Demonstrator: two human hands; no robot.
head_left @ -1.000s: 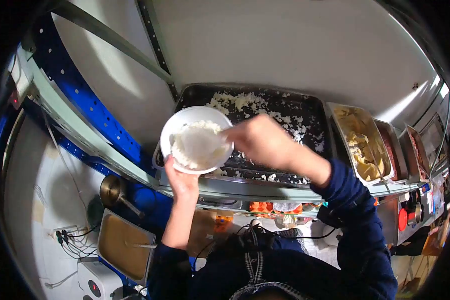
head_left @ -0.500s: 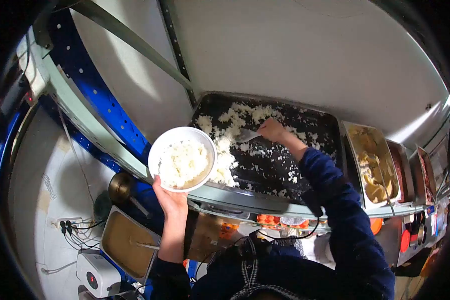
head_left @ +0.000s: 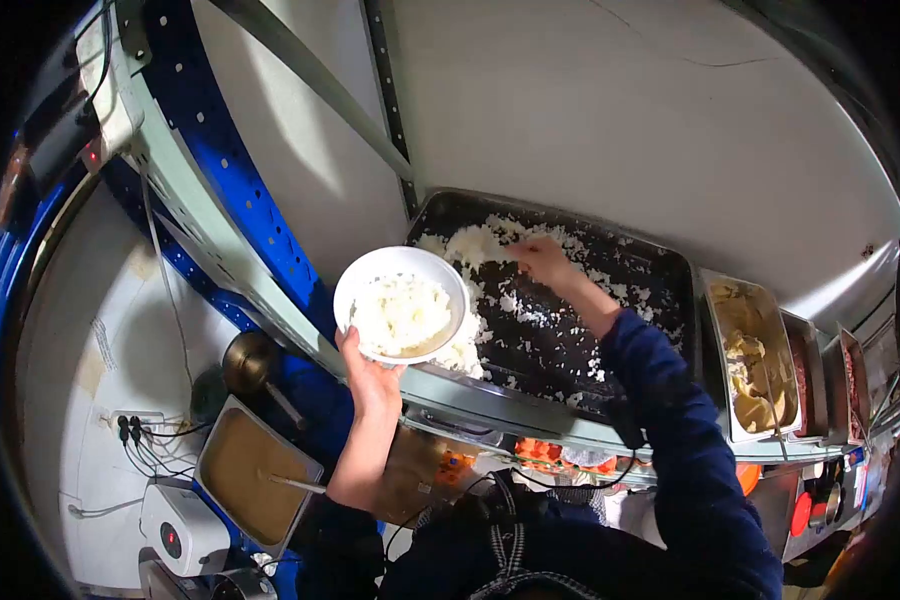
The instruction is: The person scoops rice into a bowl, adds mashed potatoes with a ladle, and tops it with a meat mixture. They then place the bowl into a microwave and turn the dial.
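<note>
A white bowl (head_left: 402,305) with crumbly white food, which looks like rice, is held by my left hand (head_left: 372,382) at its lower edge, over the near left corner of a black tray (head_left: 610,262). More white food (head_left: 478,246) is heaped at the tray's left side and scattered in bits across it. My right hand (head_left: 545,262) is closed above the tray, beside the heap. It holds a pale utensil, a scoop or scraper in the earlier view, whose blade is now mostly lost against the white food.
Metal pans with yellowish food (head_left: 750,372) and reddish food (head_left: 854,385) stand right of the tray. At lower left are a pan of brown liquid (head_left: 260,478), a brass-coloured ladle (head_left: 253,362), a white appliance (head_left: 182,530) and plugged-in cables. A slanted metal post (head_left: 315,80) rises behind.
The view has shifted, so most things sit further right. My right hand and the utensil have moved toward the back of the heap, and white food there is bunched together more.
</note>
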